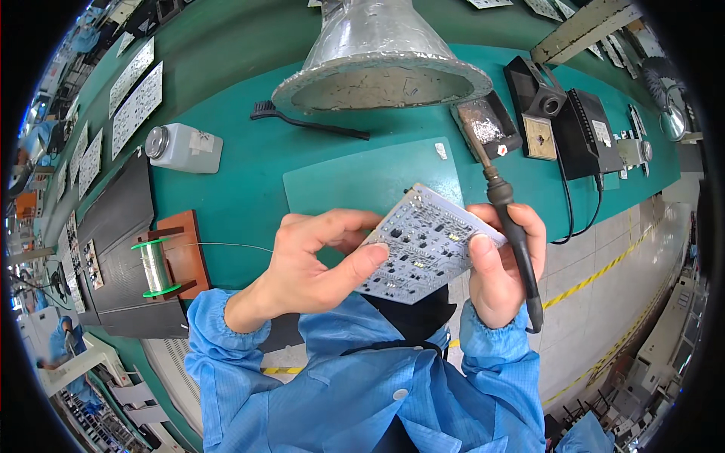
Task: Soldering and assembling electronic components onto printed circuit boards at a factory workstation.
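Between both hands a white circuit board [427,245], dotted with small dark components, is held tilted above the table's front edge. My left hand [313,260] grips its left edge, thumb on the face. My right hand [498,264] pinches the right edge with the thumb. That same hand also carries a soldering iron [516,238], its dark handle lying along the fingers and its tip pointing up toward a small black tray [495,124]. From a solder wire spool [156,267] with green rims, a thin wire runs toward my left hand; where it ends is hidden.
A metal fume hood [381,53] hangs at the far middle. Behind the board are a black brush [310,124] and a translucent green mat [362,177]. A white bottle [185,149] stands left. The iron's holder [538,106] and a black soldering station [589,136] stand right.
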The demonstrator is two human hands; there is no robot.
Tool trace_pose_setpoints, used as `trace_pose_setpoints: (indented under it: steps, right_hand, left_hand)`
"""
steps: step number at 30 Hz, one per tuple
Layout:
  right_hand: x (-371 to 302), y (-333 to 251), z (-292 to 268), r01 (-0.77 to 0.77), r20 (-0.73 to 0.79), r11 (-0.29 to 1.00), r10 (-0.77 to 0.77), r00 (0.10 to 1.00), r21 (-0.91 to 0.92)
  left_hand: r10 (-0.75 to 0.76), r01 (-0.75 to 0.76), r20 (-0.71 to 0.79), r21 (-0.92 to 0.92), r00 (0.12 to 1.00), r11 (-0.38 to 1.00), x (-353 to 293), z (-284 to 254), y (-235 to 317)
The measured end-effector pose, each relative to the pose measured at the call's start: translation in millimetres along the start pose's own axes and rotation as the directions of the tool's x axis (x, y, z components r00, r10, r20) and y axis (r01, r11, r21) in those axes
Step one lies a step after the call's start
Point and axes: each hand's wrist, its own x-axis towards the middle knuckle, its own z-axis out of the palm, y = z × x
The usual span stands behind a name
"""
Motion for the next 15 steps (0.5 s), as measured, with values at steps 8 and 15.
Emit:
trace_pose_setpoints:
  steps: [8,15]
  right_hand:
    - [2.7,-3.0,-1.9,-0.05,0.03,0.999,0.049,0.998,0.017]
    - [1.0,-2.6,-2.4,-0.077,0.033,0.997,0.076,0.997,0.026]
  left_hand:
    - [-0.071,0.069,-0.013,-0.127,0.997,0.99,-3.6,3.9,1.1]
    - [-0.122,0.134,0.104,-0.115,0.987,0.984,-5.8,-3.2,6.6]
